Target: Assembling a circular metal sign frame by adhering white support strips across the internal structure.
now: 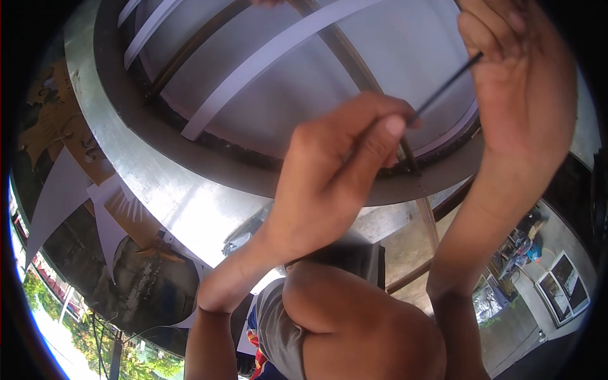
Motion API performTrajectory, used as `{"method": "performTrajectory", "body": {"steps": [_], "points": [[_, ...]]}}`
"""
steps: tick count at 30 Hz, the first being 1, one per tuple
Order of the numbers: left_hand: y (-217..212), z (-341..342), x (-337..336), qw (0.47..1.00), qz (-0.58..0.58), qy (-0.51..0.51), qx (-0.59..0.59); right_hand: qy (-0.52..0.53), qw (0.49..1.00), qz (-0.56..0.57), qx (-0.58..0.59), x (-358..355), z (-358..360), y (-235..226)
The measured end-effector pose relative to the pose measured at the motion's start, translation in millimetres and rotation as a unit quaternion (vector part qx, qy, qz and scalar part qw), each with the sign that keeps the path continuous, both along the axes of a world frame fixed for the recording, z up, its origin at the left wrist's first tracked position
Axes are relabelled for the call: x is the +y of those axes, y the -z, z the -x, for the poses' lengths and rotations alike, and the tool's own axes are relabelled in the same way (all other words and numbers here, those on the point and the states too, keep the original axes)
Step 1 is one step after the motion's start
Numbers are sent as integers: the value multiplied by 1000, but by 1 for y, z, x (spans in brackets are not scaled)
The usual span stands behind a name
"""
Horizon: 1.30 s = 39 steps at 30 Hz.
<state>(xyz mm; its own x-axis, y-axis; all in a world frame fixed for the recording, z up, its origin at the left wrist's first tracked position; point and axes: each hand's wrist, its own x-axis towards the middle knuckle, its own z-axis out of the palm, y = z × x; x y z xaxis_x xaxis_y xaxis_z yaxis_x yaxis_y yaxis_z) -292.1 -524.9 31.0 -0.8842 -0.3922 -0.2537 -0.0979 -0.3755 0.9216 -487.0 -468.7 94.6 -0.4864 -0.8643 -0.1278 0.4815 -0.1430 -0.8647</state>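
Note:
My left hand is closed, with thumb and forefinger pinching one end of a thin dark rod. The rod slants up to the right into my right hand, whose curled fingers close over its other end. That hand is partly cut off at the top right. Both hands are over a large round frame with a dark rim. Brown bars and curved white strips cross the frame over a pale, smooth panel. Exactly what the rod is, I cannot make out.
A shiny metal surface borders the frame on the left and front. White cut-out pieces and brown cut sheets lie farther left. My bare knee is below the hands. Clutter and a white-framed window-like panel are at right.

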Motion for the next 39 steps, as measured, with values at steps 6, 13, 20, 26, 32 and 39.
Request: {"method": "performTrajectory", "body": {"steps": [6, 13, 20, 26, 32, 39], "points": [[4, -17, -20, 992, -52, -98, -60, 209, 958, -194, 26, -69, -35, 26], [14, -48, -117, 861, 443, -69, -239, 160, 937, -265, 159, -11, -8, 88], [50, -8, -164, 760, 566, 51, -314, -111, 892, -399, 179, 1, 42, 165], [82, 24, -163, 770, 555, 100, -297, -121, 931, -344, 29, -12, 36, 199], [103, 43, -153, 776, 542, 117, -299, -113, 930, -349, -36, -30, 23, 218], [87, 38, -160, 723, 613, 156, -279, -15, 930, -363, 53, -3, 41, 225]]}}
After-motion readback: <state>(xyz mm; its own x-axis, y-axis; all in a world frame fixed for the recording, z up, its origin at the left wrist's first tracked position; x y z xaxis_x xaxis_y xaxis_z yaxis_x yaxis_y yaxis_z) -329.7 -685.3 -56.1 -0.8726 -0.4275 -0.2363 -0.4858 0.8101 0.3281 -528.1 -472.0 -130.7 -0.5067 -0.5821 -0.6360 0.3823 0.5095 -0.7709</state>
